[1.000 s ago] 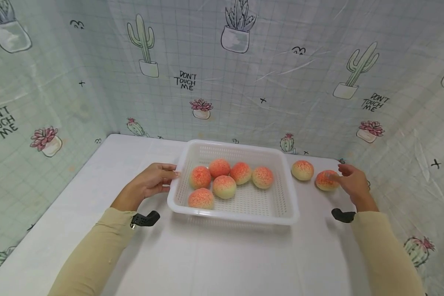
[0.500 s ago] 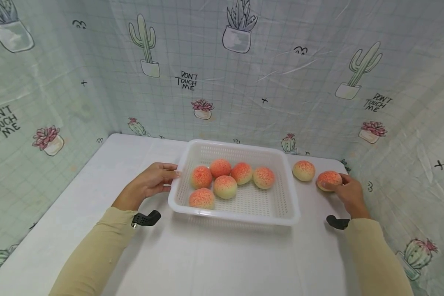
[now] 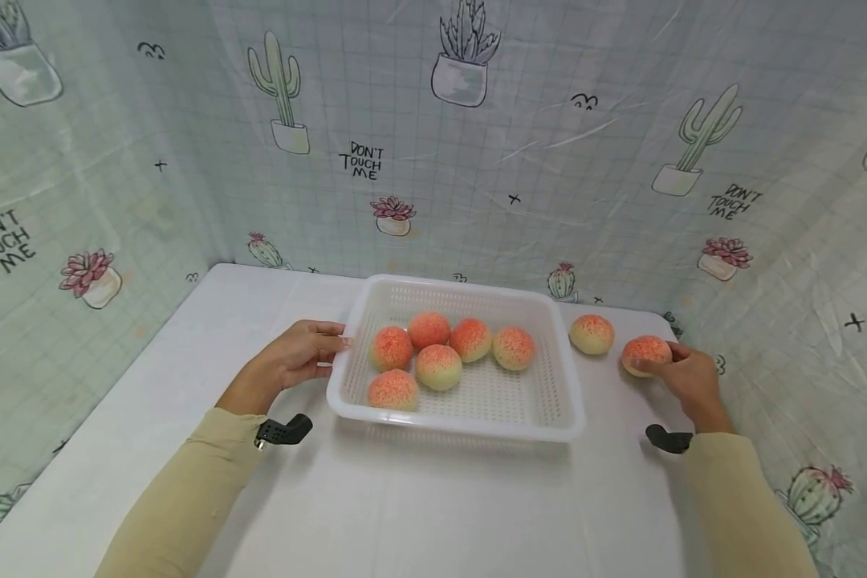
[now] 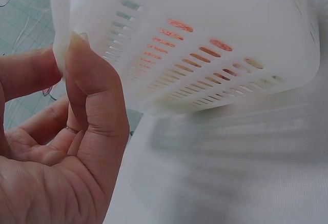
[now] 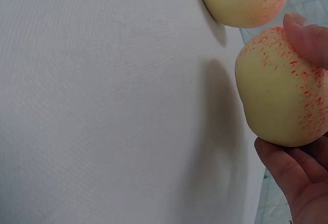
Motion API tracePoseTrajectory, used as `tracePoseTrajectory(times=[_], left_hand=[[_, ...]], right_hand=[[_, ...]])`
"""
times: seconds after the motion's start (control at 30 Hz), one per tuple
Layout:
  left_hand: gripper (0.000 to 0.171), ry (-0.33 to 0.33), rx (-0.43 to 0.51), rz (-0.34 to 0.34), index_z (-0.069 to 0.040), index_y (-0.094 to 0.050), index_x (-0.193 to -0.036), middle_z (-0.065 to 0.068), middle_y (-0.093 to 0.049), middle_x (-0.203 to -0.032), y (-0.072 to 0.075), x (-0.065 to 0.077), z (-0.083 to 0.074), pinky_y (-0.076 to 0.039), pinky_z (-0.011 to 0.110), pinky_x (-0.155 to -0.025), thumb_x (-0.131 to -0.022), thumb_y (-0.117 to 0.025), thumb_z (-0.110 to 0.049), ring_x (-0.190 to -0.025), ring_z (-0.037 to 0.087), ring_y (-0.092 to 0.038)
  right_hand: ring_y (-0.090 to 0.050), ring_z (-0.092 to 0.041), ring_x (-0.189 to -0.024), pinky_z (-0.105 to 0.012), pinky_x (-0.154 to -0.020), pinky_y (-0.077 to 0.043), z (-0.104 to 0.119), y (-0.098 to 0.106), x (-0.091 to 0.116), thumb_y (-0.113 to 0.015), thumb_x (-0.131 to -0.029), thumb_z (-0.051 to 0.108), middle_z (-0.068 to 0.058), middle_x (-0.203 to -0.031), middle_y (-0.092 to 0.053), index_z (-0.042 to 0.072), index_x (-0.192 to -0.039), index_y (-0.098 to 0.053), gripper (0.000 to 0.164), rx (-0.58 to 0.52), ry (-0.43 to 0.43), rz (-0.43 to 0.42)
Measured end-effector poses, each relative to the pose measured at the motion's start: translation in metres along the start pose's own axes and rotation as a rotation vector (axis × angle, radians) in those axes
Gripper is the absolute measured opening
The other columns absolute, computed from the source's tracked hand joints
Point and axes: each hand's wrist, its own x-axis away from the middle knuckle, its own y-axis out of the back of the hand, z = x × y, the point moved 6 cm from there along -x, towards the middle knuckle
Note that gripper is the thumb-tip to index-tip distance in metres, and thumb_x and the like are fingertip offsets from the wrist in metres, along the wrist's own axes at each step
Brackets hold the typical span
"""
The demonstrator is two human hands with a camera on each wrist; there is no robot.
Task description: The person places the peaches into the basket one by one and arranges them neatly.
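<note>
My left hand [image 3: 299, 356] pinches the left rim of a white plastic basket [image 3: 448, 427]. Thumb and finger meet on that rim in the left wrist view, beside the slotted basket wall [image 4: 205, 8]. Several red-speckled, pale yellow peaches lie inside, mostly toward the left, with one peach [image 3: 514, 348] farther right. To the right of the basket my right hand [image 3: 696, 385] grips a peach [image 3: 645, 355] between thumb and fingers. The right wrist view shows this peach [image 5: 277, 90] with its shadow apart from it on the table. Another peach [image 3: 592, 334] rests between it and the basket.
A white table [image 3: 441, 514] carries everything. Behind it and along both sides hangs a cloth [image 3: 419, 112] printed with cacti. The right hand is close to the table's right edge and the cloth there.
My right hand has moved in from the right, and its thumb and fingers have closed around the peach, which has shifted slightly. The left hand and basket stay in place.
</note>
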Motion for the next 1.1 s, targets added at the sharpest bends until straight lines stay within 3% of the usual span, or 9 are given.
tracePoseTrajectory(times=[0.33,1.1], left_hand=[[0.054,-0.007,0.000,0.003,0.001,-0.051,-0.149,0.010,-0.066,-0.130,-0.002,0.002,0.001,-0.063,0.040,-0.090,-0.100,-0.068,-0.014,-0.103,0.020,-0.068],[0.055,0.002,-0.005,-0.009,-0.001,-0.050,-0.151,0.012,-0.063,-0.136,0.000,0.002,0.001,-0.063,0.041,-0.092,-0.101,-0.068,-0.015,-0.104,0.020,-0.067]], right_hand=[[-0.031,-0.052,-0.152,-0.067,-0.120,-0.034,0.015,0.006,0.014,-0.078,-0.091,0.050,-0.029,-0.167,-0.029,0.000,-0.162,-0.028,0.101,0.027,0.037,0.033],[-0.037,-0.051,-0.149,-0.067,-0.118,-0.036,0.055,0.012,0.041,-0.080,-0.090,0.047,-0.029,-0.164,-0.035,0.000,-0.161,-0.031,0.098,-0.007,0.165,0.067]])
